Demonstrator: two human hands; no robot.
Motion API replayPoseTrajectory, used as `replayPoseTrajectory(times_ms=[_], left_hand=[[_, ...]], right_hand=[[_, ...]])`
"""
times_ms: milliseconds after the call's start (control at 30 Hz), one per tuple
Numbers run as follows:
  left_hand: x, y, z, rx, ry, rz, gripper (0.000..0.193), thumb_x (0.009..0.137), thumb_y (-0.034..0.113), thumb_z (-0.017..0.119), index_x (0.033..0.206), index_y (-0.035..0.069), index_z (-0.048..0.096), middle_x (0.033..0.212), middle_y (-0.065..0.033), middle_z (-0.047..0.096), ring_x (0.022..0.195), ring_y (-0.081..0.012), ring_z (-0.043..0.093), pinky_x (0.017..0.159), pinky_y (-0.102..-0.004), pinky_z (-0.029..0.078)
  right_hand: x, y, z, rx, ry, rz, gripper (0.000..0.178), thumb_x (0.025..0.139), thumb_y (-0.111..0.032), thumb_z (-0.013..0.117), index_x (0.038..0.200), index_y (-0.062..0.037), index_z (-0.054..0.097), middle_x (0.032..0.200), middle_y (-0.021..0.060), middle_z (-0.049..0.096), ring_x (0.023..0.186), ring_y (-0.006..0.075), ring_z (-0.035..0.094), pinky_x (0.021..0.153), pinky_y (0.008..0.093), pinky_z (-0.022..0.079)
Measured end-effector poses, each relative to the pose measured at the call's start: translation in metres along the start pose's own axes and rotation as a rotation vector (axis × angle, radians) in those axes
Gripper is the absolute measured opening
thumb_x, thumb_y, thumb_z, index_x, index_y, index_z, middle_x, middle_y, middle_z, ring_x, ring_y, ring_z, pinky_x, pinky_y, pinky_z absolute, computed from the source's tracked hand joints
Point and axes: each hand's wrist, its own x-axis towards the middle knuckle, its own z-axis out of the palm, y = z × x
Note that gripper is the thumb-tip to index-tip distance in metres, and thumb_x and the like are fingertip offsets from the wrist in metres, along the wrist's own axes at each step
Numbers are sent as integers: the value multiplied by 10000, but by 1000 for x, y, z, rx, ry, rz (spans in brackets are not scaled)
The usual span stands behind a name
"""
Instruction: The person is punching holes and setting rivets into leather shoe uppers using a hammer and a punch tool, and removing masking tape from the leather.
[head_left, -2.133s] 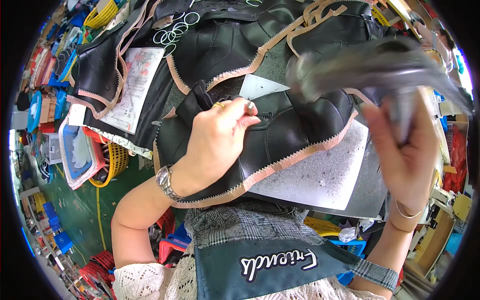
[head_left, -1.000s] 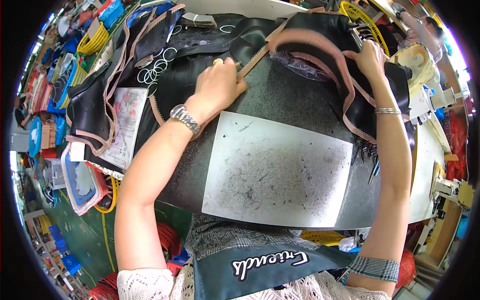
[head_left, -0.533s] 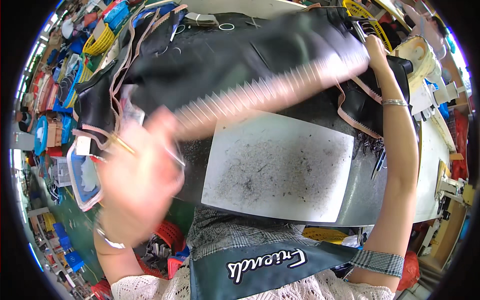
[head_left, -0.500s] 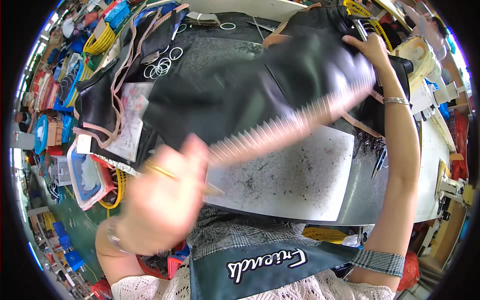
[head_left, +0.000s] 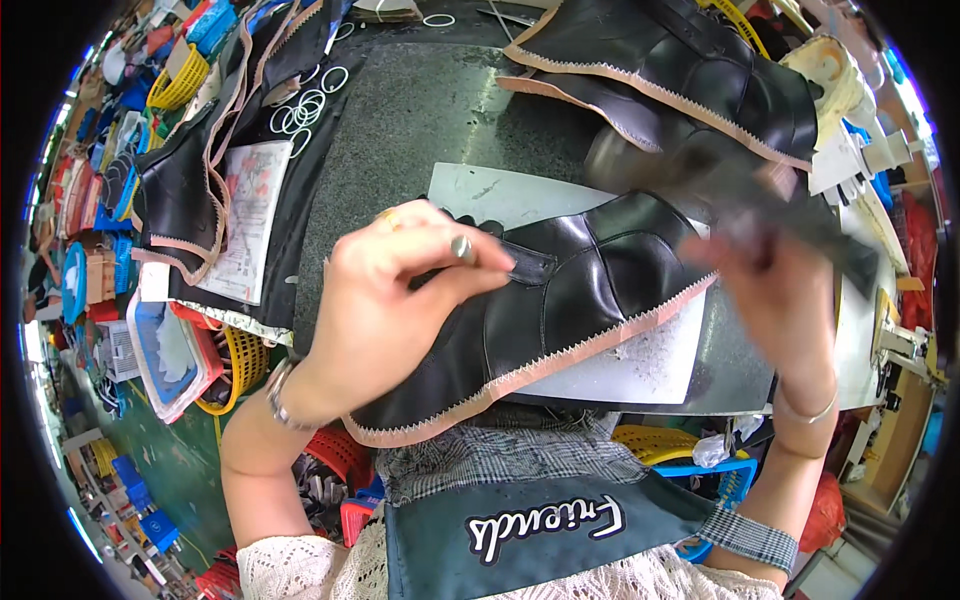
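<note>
A black leather shoe upper (head_left: 600, 290) with a zigzag-stitched pinkish edge lies across the white board (head_left: 650, 365) in front of me. Over its strap (head_left: 535, 263), my left hand (head_left: 385, 290) is closed in a pinch on a short metal rod tool (head_left: 461, 248); only the tool's round silvery end shows. To the right, my right hand (head_left: 775, 275) is raised and smeared by motion. A long dark blurred shape (head_left: 810, 210) runs beside its fingers, and I cannot make out what it is or whether the hand grips it.
More black uppers (head_left: 690, 75) lie at the back right, and another (head_left: 185, 190) hangs at the left edge by a printed sheet (head_left: 255, 220). Several white rings (head_left: 300, 112) sit on the dark bench top (head_left: 400, 110). A blue-and-white tray (head_left: 165, 345) and a yellow basket (head_left: 245, 365) stand at left.
One upper has moved to the back right; another now lies flat on the board. My left hand has come up over it. My right hand has drawn back toward me from the far right.
</note>
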Motion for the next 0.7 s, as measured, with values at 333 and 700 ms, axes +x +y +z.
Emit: replayPoseTrajectory(times_ms=[333, 700], left_hand=[[24, -46, 52, -334, -63, -245, 76, 917, -25, 631, 972, -37, 681, 906, -63, 702, 848, -105, 671, 796, -247, 563], [24, -49, 57, -316, -15, -278, 56, 878, -13, 687, 930, -34, 685, 871, -47, 706, 805, -94, 667, 751, -240, 556]], right_hand=[[-56, 13, 28, 177, -260, 138, 228, 854, -78, 713, 1026, -28, 571, 770, 161, 596, 658, 373, 607, 558, 415, 480], [-44, 5, 5, 119, -137, 162, 356, 826, -111, 778, 1133, -11, 628, 836, 108, 606, 655, 223, 562, 612, 338, 474]])
